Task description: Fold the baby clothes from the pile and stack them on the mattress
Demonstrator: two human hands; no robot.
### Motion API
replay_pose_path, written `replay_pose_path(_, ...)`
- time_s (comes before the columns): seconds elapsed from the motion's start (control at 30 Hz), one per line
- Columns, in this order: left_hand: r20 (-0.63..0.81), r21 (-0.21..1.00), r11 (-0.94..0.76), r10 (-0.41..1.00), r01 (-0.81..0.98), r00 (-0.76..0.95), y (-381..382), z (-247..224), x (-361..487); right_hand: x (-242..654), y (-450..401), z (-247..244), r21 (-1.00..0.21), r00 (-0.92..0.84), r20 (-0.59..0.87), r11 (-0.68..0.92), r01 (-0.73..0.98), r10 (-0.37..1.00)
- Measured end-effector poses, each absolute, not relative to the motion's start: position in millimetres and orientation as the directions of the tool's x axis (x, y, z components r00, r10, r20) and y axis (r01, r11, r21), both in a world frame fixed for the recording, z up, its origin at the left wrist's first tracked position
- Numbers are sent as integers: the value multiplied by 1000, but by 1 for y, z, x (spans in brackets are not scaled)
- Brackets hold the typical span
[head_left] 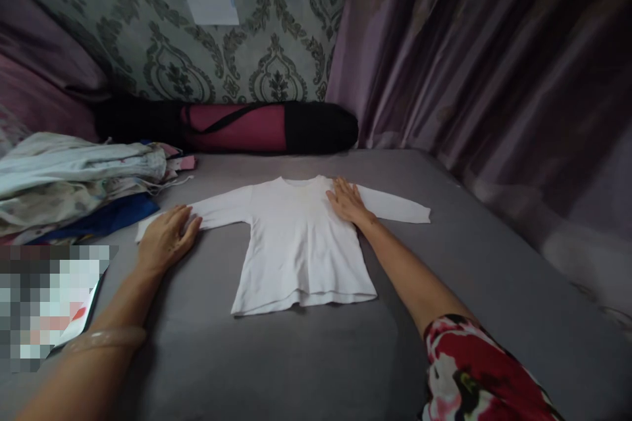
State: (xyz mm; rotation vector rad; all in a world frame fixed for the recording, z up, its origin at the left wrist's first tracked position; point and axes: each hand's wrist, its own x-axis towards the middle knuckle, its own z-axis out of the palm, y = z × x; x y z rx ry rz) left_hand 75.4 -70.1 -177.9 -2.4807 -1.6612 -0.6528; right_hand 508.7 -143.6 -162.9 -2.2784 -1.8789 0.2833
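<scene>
A white long-sleeved shirt [306,243] lies spread out on the grey sheet, its neckline toward the wall and both sleeves stretched sideways. My left hand [168,237] lies on the end of the left sleeve, with the fingers extended and partly covering the cuff. On the right shoulder of the shirt rests my right hand [347,200], flat with its fingers spread. The right sleeve extends past that hand to its visible cuff.
Piled clothes [83,171] lie at the left, above a partly pixelated flat object [81,296]. A black and pink rolled bag [247,126] lies along the patterned wall. Purple curtains [409,46] hang at the right.
</scene>
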Motion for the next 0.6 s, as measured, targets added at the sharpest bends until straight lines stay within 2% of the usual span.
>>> replay_pose_path(0.1,459,149,-374,846,915,271,-75,-175,77,522,-155,-169,-227,217,-52,-223,948,975)
replay_pose_path(0.17,484,110,-352,836,930,259,-76,-174,77,528,-157,-171,-275,190,-30,-191,942,981)
replay_pose_path(0.27,511,49,-296,828,954,231,-77,-173,74,531,-163,-167,-428,218,115,-150,891,969)
replay_pose_path(0.33,523,38,-242,832,970,187,-77,-171,72,531,-176,-162,-519,307,253,-139,843,918)
replay_pose_path(0.4,518,40,-188,844,981,141,-78,-169,72,531,-199,-159,-567,380,314,-149,810,870)
replay_pose_path(0.47,503,45,-137,859,990,96,-83,-167,74,528,-232,-155,-585,389,252,-180,791,886)
replay_pose_path(0.6,431,91,-85,902,992,37,-108,-160,91,519,-302,-145,-531,288,-34,-262,806,957)
